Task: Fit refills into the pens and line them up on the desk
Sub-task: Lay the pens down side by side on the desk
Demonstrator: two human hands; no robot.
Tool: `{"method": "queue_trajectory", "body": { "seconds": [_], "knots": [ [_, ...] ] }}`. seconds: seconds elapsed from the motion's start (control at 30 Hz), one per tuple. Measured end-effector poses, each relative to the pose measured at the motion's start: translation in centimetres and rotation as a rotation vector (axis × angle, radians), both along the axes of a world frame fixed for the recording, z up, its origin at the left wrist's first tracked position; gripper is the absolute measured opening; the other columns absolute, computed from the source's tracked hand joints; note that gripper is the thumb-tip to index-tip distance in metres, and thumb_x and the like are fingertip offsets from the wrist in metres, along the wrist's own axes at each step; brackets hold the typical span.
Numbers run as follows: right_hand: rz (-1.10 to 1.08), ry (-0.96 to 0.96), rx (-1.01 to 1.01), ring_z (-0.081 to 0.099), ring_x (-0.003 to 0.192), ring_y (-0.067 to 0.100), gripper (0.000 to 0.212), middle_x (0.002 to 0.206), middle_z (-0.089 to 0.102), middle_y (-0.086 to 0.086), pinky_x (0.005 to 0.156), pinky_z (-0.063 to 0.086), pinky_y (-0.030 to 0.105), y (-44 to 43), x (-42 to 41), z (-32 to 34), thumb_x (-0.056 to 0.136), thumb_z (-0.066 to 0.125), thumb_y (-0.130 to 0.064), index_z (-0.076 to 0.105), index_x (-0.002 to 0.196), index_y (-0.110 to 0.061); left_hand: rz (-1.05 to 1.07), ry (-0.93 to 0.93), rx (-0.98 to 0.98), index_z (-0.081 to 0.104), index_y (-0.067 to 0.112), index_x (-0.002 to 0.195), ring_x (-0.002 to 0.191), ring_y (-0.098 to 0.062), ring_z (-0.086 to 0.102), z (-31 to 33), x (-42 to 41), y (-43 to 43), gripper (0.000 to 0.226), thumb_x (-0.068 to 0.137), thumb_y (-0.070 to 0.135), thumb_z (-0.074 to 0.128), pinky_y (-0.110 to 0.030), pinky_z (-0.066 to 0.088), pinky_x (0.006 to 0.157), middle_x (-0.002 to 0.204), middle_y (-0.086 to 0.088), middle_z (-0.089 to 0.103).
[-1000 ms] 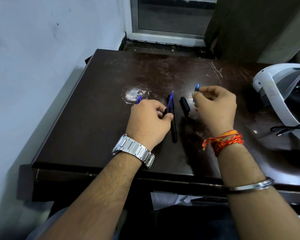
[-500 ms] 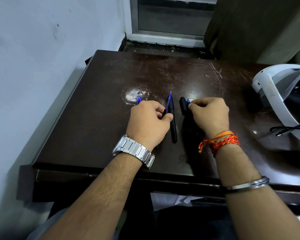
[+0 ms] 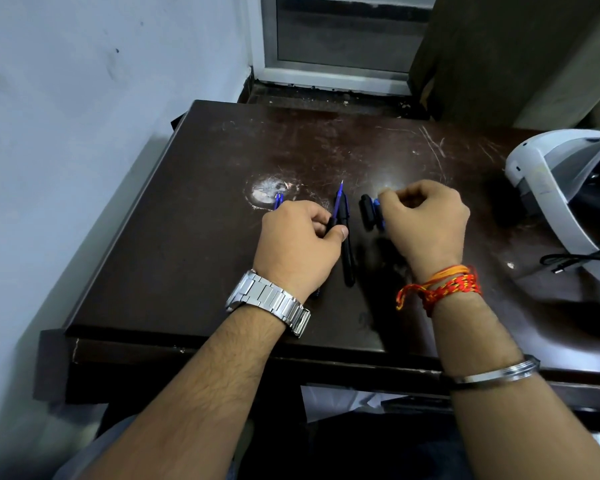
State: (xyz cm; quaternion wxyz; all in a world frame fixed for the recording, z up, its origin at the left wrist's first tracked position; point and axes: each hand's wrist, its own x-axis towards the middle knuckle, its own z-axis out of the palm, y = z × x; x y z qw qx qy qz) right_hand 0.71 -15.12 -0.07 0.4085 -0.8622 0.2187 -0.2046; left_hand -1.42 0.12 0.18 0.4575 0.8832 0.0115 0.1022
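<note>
A black pen barrel [image 3: 346, 251] lies lengthwise on the dark desk [image 3: 194, 258], with a blue refill [image 3: 338, 199] sticking out past its far end. My left hand [image 3: 297, 244] pinches that refill against the barrel's upper part. Another blue pen tip [image 3: 278, 200] shows just beyond the left knuckles; the rest is hidden under the hand. My right hand [image 3: 425, 223] rests on the desk and holds a blue refill piece [image 3: 377, 204] against a short black cap [image 3: 367, 211] lying to the right of the barrel.
A white headset [image 3: 565, 188] with a black cable [image 3: 568, 263] sits at the desk's right edge. A worn pale patch [image 3: 265, 194] marks the desk beyond my left hand. A wall runs along the left; a window frame stands behind the desk.
My right hand came down from above the desk with the blue refill piece and now rests beside the black cap. My left hand stayed on the barrel.
</note>
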Motion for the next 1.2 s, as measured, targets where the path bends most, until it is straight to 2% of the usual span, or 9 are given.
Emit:
{"method": "queue_trajectory", "body": {
  "seconds": [0.13,0.23,0.4,0.67,0.77,0.9,1.0,1.1,1.2],
  "knots": [
    [0.379,0.107,0.439,0.05,0.046,0.011,0.025,0.055,0.062,-0.001,0.043,0.04,0.023,1.7,-0.2,0.4,0.077,0.072,-0.033,0.069,0.062,-0.013,-0.02,-0.016,0.022,0.074,0.02,0.075,0.057,0.0,0.064,0.1,0.0,0.0,0.011,0.071,0.029,0.079,-0.011,0.049,0.057,0.056,0.015,0.063],
    [0.578,0.225,0.463,0.048,0.047,0.015,0.018,0.057,0.057,0.008,0.04,0.039,0.023,2.2,-0.4,0.2,0.075,0.074,-0.025,0.072,0.063,-0.012,-0.024,-0.026,0.0,0.075,0.022,0.074,0.059,0.001,0.064,0.2,0.1,0.1,0.004,0.071,0.021,0.077,-0.005,0.045,0.052,0.052,0.016,0.061],
    [0.575,0.142,0.509,0.049,0.046,0.008,0.015,0.054,0.058,0.001,0.042,0.039,0.021,2.4,-0.4,0.2,0.077,0.075,-0.016,0.074,0.063,-0.013,-0.021,-0.039,-0.014,0.076,0.022,0.075,0.051,0.01,0.057,0.3,0.1,0.2,0.006,0.071,0.018,0.077,0.0,0.04,0.05,0.048,0.019,0.056],
    [0.495,0.054,0.564,0.046,0.043,0.009,0.016,0.054,0.06,0.002,0.041,0.038,0.022,2.4,-0.5,0.6,0.085,0.07,-0.009,0.068,0.069,-0.011,-0.038,-0.028,0.019,0.074,0.019,0.073,0.055,0.0,0.064,0.3,0.0,-0.1,0.008,0.069,0.024,0.08,-0.007,0.046,0.056,0.052,0.017,0.06],
    [0.391,-0.099,0.662,0.052,0.047,0.009,0.013,0.07,0.071,0.003,0.041,0.041,0.021,2.7,-0.4,1.1,0.094,0.061,-0.011,0.062,0.081,-0.013,-0.049,0.013,0.04,0.074,0.02,0.073,0.056,0.004,0.063,0.2,-0.1,0.0,0.009,0.068,0.025,0.079,-0.006,0.045,0.054,0.055,0.016,0.063],
    [0.328,-0.394,0.717,0.058,0.053,0.009,0.006,0.072,0.072,0.0,0.047,0.049,0.023,2.8,-0.4,1.6,0.099,0.054,-0.012,0.054,0.093,-0.012,-0.044,0.051,0.074,0.073,0.022,0.071,0.059,0.001,0.064,0.4,-0.2,0.3,0.007,0.068,0.026,0.078,-0.01,0.047,0.055,0.056,0.012,0.066],
    [0.235,-0.502,0.673,0.058,0.053,0.01,0.003,0.072,0.071,0.0,0.049,0.051,0.024,2.0,-0.3,1.7,0.098,0.056,-0.013,0.057,0.095,-0.012,-0.005,0.07,0.08,0.072,0.022,0.071,0.062,-0.001,0.065,0.4,0.0,0.6,0.008,0.069,0.025,0.079,-0.014,0.051,0.058,0.058,0.012,0.065],
    [0.211,-0.31,0.395,0.062,0.058,0.008,0.003,0.074,0.071,-0.003,0.053,0.056,0.029,1.4,-0.1,1.0,0.094,0.062,-0.02,0.065,0.093,-0.019,0.044,0.064,0.057,0.073,0.02,0.074,0.061,0.003,0.063,0.4,0.0,0.6,0.009,0.07,0.025,0.08,-0.011,0.048,0.055,0.058,0.013,0.064],
    [0.199,-0.119,0.178,0.068,0.071,0.012,0.009,0.077,0.072,-0.003,0.072,0.061,0.039,1.3,0.0,0.3,0.087,0.063,-0.02,0.071,0.09,-0.024,0.054,0.066,0.042,0.073,0.019,0.076,0.06,0.005,0.062,0.4,0.0,0.5,0.01,0.071,0.026,0.08,-0.006,0.043,0.053,0.058,0.013,0.064]
  ]
}}
